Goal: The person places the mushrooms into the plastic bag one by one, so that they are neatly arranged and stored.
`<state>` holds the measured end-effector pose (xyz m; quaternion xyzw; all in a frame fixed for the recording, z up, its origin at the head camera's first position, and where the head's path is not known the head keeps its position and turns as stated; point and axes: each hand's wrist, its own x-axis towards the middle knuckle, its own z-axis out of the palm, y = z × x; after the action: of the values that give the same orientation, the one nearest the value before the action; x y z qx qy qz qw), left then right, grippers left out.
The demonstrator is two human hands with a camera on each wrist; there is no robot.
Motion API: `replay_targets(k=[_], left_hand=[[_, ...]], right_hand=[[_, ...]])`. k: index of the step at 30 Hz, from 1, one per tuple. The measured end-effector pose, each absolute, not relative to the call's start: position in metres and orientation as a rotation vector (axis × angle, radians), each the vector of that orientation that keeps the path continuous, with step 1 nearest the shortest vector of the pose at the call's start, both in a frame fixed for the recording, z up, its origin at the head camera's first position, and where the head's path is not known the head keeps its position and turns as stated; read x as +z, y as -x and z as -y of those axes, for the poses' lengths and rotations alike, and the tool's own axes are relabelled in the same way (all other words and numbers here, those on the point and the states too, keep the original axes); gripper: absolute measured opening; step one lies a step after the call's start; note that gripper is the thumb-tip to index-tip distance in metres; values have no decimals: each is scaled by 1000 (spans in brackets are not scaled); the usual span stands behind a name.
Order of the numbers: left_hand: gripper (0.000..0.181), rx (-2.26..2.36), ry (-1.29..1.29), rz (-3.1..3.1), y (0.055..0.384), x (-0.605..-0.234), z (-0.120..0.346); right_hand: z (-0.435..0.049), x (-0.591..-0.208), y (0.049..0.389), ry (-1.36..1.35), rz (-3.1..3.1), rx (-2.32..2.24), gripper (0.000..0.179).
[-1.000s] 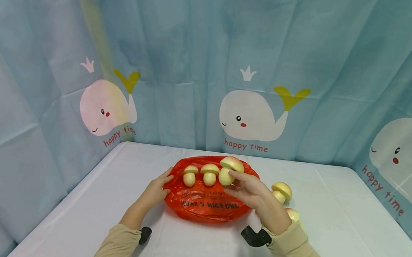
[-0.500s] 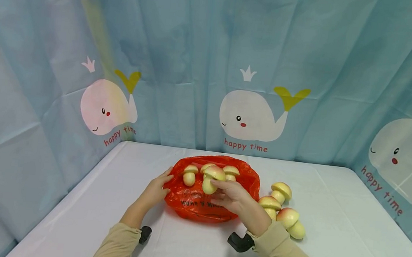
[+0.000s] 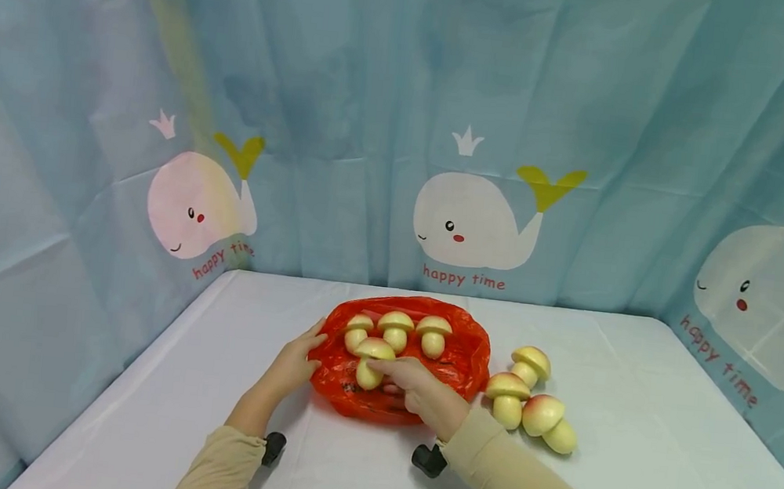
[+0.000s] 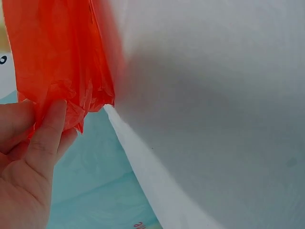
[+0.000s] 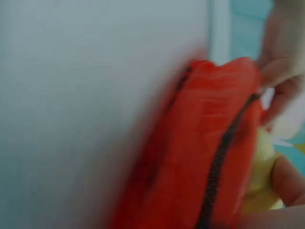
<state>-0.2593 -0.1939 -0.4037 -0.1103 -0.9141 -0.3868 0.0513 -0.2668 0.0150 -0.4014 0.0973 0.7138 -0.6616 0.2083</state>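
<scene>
A red plastic bag (image 3: 450, 372) with its mouth spread wide stands mid-table. Three pale yellow toy mushrooms with pinkish caps, among them a rear right mushroom (image 3: 434, 335), sit in a row inside it. At the bag's left side my left hand (image 3: 292, 365) pinches the plastic; the left wrist view shows its fingers (image 4: 50, 131) against the crumpled rim. My right hand (image 3: 417, 385) reaches across from the right and grips another toy mushroom (image 3: 371, 368) by its stem, low over the front of the bag's opening. The right wrist view is blurred, with the bag hiding most of that mushroom.
To the right of the bag, three more toy mushrooms lie grouped on the white table (image 3: 630, 425): a back one (image 3: 530, 366), a left one (image 3: 508, 399) and one tipped on its side (image 3: 549, 423). A blue whale-print curtain (image 3: 340, 192) rises behind the table.
My right hand has carried its mushroom leftward and lower over the bag, uncovering the mushrooms on the table and the rear right one in the bag. The left hand stays at the bag's side.
</scene>
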Motion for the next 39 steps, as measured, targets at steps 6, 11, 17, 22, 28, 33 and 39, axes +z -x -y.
replay_targets(k=[6,11,17,22,28,33,39], left_hand=[[50,-1185,300,2803,260,-403,195],[50,-1194,337,2796,264,-400,192],[50,-1178,335,2805,264,-401,193],[50,-1174,331,2800,262,-401,197],[50,-1147,342,2810,260,-403,199],[50,-1149,344,2799,260,-403,197],[50,-1165,344,2801,260,-403,195]], right_hand=[[-4,-403,268,-238,-2109,-1700,56],[-1,-404,270,-217,-2204,-1594,63],[2,-404,273,-146,-2282,-1438,70],[-3,-403,276,-50,-2292,-1340,55],[-10,-401,277,-23,-2232,-1354,52],[-10,-399,275,-27,-2205,-1425,72],[-8,-403,274,-2,-2248,-1405,70]])
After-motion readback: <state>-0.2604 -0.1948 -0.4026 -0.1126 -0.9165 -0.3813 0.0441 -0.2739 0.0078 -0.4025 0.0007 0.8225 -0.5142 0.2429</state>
